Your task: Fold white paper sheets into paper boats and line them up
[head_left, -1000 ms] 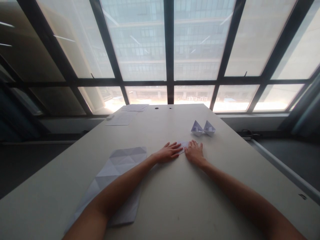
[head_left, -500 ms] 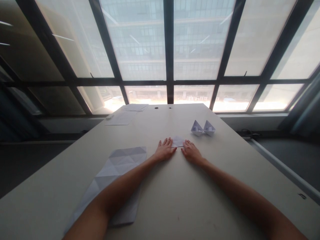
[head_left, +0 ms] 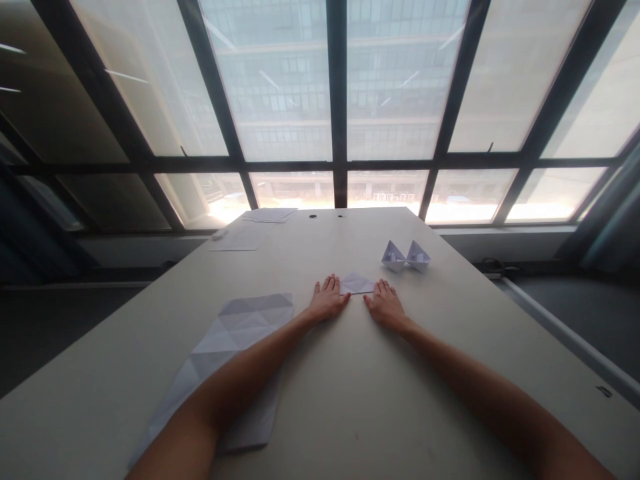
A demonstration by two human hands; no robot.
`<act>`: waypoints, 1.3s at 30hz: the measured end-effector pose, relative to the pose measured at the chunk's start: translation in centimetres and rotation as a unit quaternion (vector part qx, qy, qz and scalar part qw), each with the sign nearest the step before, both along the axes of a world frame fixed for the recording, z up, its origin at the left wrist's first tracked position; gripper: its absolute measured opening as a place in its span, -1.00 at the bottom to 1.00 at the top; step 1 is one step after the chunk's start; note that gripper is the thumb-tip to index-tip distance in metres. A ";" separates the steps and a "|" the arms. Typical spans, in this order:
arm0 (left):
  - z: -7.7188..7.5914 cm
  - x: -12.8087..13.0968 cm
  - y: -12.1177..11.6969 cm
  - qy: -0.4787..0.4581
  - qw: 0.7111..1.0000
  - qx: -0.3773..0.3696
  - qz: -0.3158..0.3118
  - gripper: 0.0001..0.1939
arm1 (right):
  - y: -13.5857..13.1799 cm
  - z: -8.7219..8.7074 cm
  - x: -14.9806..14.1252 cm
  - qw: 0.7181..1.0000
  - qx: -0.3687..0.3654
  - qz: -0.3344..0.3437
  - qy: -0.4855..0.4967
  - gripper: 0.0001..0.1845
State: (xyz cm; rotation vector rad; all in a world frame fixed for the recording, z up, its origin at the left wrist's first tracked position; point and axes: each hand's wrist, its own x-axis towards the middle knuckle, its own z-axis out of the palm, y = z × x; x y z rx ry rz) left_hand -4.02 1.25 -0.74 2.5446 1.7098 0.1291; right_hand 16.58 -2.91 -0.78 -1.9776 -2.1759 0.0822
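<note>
A small folded white paper piece (head_left: 356,283) lies flat on the long pale table (head_left: 350,400). My left hand (head_left: 327,299) rests flat at its left edge, fingers stretched out. My right hand (head_left: 384,303) lies flat at its right edge, fingers spread too. Both hands touch or nearly touch the paper; neither grips it. Two finished paper boats (head_left: 406,257) stand side by side beyond my right hand.
A large creased white sheet (head_left: 235,347) lies under my left forearm. More paper sheets (head_left: 250,233) lie at the table's far left end. Two small dark holes (head_left: 313,216) mark the far edge. Tall windows stand behind the table.
My hands, first pressed close together over the folded paper, have moved apart to its two sides, so the paper now shows between them.
</note>
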 end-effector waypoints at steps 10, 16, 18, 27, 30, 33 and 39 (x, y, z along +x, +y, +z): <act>0.4 -0.2 -0.4 -0.007 0.999 0.019 -0.043 -0.29 | 0.0 0.6 0.1 0.996 0.023 0.079 0.023 -0.40; 0.5 0.4 -0.7 -0.013 0.996 0.064 -0.058 -0.39 | -0.4 1.0 -0.1 0.993 0.058 0.104 0.023 -0.48; 0.5 0.5 -0.7 -0.019 0.995 0.069 -0.070 -0.43 | -0.5 1.1 -0.2 0.992 0.060 0.106 0.026 -0.49; 0.6 0.4 0.0 -0.061 0.994 0.040 -0.085 -0.42 | -0.6 1.2 -0.3 0.991 0.055 0.117 0.045 -0.51; 0.6 0.4 0.2 -0.068 0.993 0.045 -0.081 -0.44 | -0.6 1.2 -0.2 0.991 0.053 0.107 0.054 -0.50; 0.6 0.4 0.3 -0.066 0.993 0.049 -0.085 -0.47 | -0.6 1.1 -0.2 0.991 0.058 0.102 0.064 -0.50; 0.1 0.3 0.6 -0.074 0.989 0.078 -0.103 -0.57 | -0.4 0.7 0.0 0.989 0.067 0.103 0.087 -0.50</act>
